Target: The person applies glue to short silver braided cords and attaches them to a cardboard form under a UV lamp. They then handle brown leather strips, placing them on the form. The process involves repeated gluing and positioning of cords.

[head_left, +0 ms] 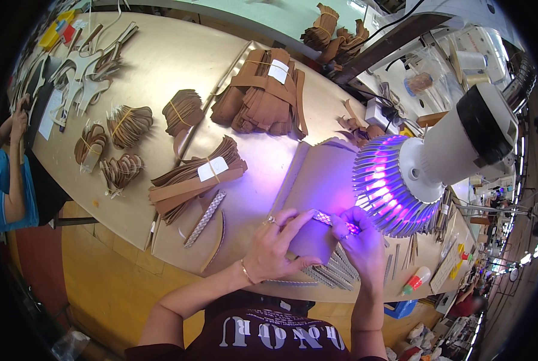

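Observation:
Under the purple lamp light lies a short braided strip (pixel 323 218), patterned light and dark. My right hand (pixel 361 240) pinches it near its right end, fingers bent around it and partly hiding it. My left hand (pixel 276 242), wearing a ring and a bracelet, reaches its stretched fingertips to the strip's left end; its thumb is spread apart, lower down. Beneath both hands is a brown leather sheet (pixel 320 174). Several grey braided strips (pixel 340 266) lie close below my hands. To the left rests another pale braided strip (pixel 205 219).
A large finned lamp (pixel 395 183) glows purple right beside my right hand. Bundles of brown leather strips (pixel 260 96) and a tied bundle (pixel 196 174) lie farther up the table (pixel 160 45). A bottle (pixel 416 280) lies at right. At far left, another person's arm (pixel 16 162) shows.

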`<state>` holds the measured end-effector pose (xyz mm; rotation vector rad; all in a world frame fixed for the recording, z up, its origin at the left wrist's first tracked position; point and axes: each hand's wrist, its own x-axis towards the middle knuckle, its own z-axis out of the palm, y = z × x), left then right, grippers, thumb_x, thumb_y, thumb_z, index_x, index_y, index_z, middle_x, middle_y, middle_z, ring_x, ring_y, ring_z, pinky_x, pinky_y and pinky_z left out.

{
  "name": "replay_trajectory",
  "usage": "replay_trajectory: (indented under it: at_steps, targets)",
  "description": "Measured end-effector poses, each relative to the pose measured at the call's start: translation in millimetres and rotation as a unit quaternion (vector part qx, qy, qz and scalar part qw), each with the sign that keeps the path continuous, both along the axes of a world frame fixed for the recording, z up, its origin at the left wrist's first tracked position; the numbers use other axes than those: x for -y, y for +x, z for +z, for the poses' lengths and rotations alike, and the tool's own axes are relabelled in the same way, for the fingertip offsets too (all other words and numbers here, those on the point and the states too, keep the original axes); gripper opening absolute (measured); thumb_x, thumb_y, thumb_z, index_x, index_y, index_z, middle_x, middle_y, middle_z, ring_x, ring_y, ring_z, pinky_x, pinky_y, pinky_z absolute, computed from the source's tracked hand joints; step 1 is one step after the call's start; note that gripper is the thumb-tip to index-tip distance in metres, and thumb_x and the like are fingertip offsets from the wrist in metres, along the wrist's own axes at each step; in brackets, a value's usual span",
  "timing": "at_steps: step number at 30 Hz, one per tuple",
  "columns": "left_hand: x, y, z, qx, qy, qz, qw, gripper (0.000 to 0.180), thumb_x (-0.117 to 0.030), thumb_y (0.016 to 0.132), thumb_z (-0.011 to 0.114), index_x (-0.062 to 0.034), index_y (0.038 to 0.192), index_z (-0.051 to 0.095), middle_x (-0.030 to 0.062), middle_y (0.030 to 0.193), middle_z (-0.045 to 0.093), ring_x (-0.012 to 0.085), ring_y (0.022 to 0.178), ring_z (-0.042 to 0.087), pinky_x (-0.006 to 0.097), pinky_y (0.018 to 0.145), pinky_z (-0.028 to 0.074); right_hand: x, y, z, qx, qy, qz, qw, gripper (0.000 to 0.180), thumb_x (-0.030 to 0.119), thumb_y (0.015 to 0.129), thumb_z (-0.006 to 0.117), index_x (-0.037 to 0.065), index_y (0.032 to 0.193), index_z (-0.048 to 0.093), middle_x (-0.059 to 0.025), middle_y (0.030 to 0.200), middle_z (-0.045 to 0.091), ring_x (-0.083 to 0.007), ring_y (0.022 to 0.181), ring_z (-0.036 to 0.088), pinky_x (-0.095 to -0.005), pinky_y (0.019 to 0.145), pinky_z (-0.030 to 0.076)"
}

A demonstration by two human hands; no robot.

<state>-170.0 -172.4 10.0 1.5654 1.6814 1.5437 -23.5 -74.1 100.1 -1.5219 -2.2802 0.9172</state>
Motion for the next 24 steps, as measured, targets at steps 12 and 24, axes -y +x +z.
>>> replay_trajectory:
  at_steps: [12,24]
  targets:
    - [-1,-10,9,-0.09,-0.041,-0.049,0.994,0.092,-0.071,0.067,0.072,-0.0032,0.128,0.061,0.0107,0.107,0.055,0.0247,0.083,0.06,0.037,0.072,0.05,-1,-2,-5,-0.06,-0.076,-0.065,0.993,0.024,0.02,0.091,0.07,0.003,0.079,0.058,0.0029,0.07,0.055,-0.0049,0.067,0.046,-0.0225,0.06,0.039]
    - [3,7,-1,-0.161,-0.053,0.009,0.985,0.094,-0.068,0.063,0.076,-0.0051,0.13,0.059,0.0088,0.115,0.057,0.0244,0.094,0.058,0.038,0.081,0.048,2,8,-18,-0.068,-0.054,-0.047,0.995,0.018,0.016,0.091,0.069,0.003,0.084,0.059,0.0039,0.073,0.054,-0.0048,0.068,0.047,-0.0235,0.06,0.041]
